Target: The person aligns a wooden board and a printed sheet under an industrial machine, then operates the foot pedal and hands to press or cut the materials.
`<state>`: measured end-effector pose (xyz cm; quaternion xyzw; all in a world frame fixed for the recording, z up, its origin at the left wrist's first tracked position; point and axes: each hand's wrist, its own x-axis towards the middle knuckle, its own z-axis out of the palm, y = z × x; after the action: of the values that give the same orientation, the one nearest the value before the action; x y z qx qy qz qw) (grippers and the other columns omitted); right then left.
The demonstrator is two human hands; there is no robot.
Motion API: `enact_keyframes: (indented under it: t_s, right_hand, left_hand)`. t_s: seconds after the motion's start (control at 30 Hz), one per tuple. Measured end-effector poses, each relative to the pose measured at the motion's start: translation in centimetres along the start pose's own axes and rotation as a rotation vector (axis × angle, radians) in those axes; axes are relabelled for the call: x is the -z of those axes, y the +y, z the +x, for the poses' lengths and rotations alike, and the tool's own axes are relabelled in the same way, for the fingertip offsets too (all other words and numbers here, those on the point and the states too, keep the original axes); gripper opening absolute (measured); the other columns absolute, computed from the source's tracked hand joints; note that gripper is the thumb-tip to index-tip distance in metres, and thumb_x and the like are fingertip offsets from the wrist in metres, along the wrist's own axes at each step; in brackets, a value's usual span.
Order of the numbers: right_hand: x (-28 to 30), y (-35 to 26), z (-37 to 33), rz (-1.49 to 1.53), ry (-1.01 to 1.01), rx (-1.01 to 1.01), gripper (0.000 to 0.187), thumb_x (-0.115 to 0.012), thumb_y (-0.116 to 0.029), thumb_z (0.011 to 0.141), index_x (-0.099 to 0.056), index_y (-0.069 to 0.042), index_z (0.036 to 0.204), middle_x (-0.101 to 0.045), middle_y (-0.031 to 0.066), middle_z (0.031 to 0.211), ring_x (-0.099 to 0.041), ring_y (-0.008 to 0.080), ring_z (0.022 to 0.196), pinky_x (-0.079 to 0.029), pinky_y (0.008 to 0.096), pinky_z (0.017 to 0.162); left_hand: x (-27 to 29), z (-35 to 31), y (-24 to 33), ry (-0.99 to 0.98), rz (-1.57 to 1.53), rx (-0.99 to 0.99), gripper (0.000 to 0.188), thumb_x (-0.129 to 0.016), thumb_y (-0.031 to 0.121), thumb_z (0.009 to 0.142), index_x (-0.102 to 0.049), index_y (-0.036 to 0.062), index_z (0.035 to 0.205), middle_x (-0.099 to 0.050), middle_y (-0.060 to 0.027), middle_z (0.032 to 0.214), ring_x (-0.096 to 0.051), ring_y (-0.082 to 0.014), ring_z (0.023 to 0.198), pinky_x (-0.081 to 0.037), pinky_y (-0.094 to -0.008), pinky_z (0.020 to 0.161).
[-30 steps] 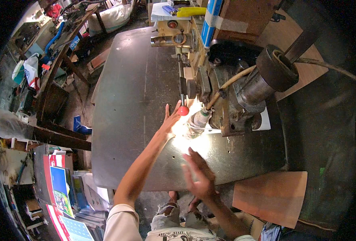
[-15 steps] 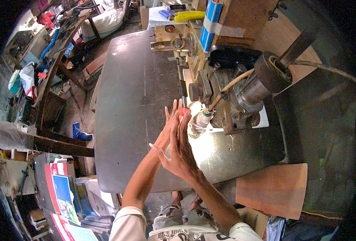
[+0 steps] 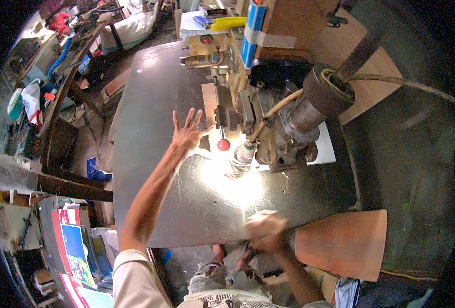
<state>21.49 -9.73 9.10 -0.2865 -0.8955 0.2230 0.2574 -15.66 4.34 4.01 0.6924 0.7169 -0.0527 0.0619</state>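
Observation:
My left hand (image 3: 187, 134) reaches over the dark metal table (image 3: 153, 138) with its fingers spread and nothing held. Its thumb side is close to a pale flat strip (image 3: 208, 100), which lies partly under the machine (image 3: 240, 108); whether they touch I cannot tell. Just right of that hand, a red ball knob (image 3: 223, 145) ends a metal lever. My right hand (image 3: 266, 226) is over the table's near edge, its fingers smeared by motion. Between the hands, a lamp (image 3: 243, 156) throws bright light onto the metal.
A thick metal column (image 3: 322, 100) with a cable (image 3: 391, 81) rises at right. A brown board (image 3: 343, 244) juts out at the near right edge. Yellow and blue tools (image 3: 227, 23) lie on white paper at the back. A cluttered bench (image 3: 68, 66) stands far left.
My hands were together at the red knob and have parted. The left has moved left with its fingers spread; the right has swung back toward me. The knob now shows fully.

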Motion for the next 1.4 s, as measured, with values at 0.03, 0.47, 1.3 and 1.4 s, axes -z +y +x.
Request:
enact_keyframes:
  t_s: [0.03,0.47,1.3,1.4]
  right_hand:
    - [1.6,4.8,-0.9,-0.068,0.148,-0.112,0.009,-0.067,-0.013,0.095,-0.071,-0.005,0.096,-0.073,0.0120,0.096,-0.072,0.0256,0.094,-0.056,0.0391,0.092]
    - [8.6,19.2,-2.4,-0.558,-0.069,-0.243,0.082,-0.061,-0.047,0.100,-0.035,0.009,0.155,-0.038,0.0338,0.158,-0.039,0.0440,0.148,-0.013,0.0585,0.128]
    - [22.5,27.6,-15.3,-0.014,0.024,-1.132,0.077,-0.087,-0.049,0.083,-0.059,0.003,0.133,-0.062,0.0195,0.129,-0.061,0.0258,0.113,-0.053,0.0389,0.087]
    - [22.5,37.2,-16.7,-0.093,0.222,-0.824,0.074,-0.093,-0.039,0.079,-0.055,-0.003,0.132,-0.065,0.0156,0.123,-0.062,0.0230,0.103,-0.053,0.0370,0.075]
  left_hand:
    - [2.0,0.2,1.5,-0.077,-0.062,0.014,0.047,-0.058,0.021,0.102,-0.058,0.0386,0.145,-0.016,-0.0089,0.173,-0.005,-0.0333,0.161,0.011,-0.0798,0.116]
    - [-2.5,-14.4,2.1,0.458,-0.506,0.519,0.061,-0.073,0.027,0.090,-0.052,0.0013,0.141,-0.072,-0.0161,0.092,-0.072,-0.0345,0.086,-0.060,-0.0489,0.075]
    - [-51.3,-68.2,20.9,-0.023,-0.930,1.742,0.099,-0.082,0.037,0.079,-0.028,0.0079,0.157,-0.067,-0.0276,0.125,-0.067,-0.0463,0.113,-0.055,-0.0514,0.092]
    - [-48.4,-67.8,20.6,0.486,-0.796,1.496,0.073,-0.083,0.016,0.075,-0.057,0.0043,0.142,-0.070,-0.0304,0.111,-0.070,-0.0446,0.106,-0.055,-0.0512,0.088]
